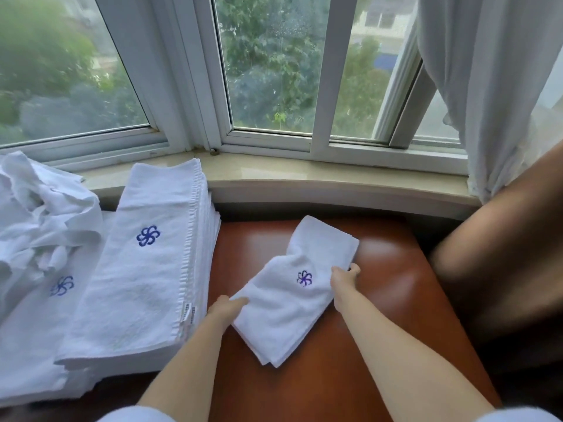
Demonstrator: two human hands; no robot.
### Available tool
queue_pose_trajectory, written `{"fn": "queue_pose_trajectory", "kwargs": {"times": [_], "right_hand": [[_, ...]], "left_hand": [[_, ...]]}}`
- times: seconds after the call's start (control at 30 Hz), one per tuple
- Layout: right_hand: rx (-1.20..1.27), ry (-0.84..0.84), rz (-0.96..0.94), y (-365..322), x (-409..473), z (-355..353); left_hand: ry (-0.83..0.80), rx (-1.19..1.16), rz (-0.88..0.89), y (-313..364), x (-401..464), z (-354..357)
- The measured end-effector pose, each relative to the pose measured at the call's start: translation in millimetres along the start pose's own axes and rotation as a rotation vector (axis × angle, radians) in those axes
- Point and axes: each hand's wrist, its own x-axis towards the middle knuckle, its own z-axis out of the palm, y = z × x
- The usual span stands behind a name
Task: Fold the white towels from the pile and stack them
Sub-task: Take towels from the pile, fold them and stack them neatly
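A small white terry towel with a blue pinwheel emblem (292, 287), folded into a narrow strip, lies slanted on the glossy reddish-brown wooden worktop (380, 300). The left hand (227, 309) has its grip on the towel's near-left edge, fingers tucked at the cloth; the right hand (344, 277) pinches the right edge just beside the emblem. To the left stands a tall stack of folded white towels (146, 269) with the same emblem on top, touching the beige stone windowsill (304, 175). Farther left a crumpled pile of unfolded white towels (39, 214) rests on another folded stack.
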Motion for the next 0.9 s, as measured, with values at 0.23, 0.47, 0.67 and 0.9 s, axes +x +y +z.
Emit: {"fn": "queue_pose_trajectory", "kwargs": {"times": [0.23,0.47,0.67,0.9], "right_hand": [[-0.064,-0.062,0.255,42.6,24.0,-22.2],[-0.112,-0.132,0.271,50.0,19.4,-6.5],[-0.100,-0.063,0.185,54.6,30.3,-3.9],[-0.032,-0.190,0.076,34.1,46.1,-10.0]], "left_hand": [[0.117,0.610,0.129,-3.4,20.6,12.7],[-0.480,0.376,-0.308,17.2,5.8,7.1],[-0.277,0.259,-0.203,20.9,16.2,13.4],[-0.086,0.159,0.175,61.2,36.1,45.2]]}}
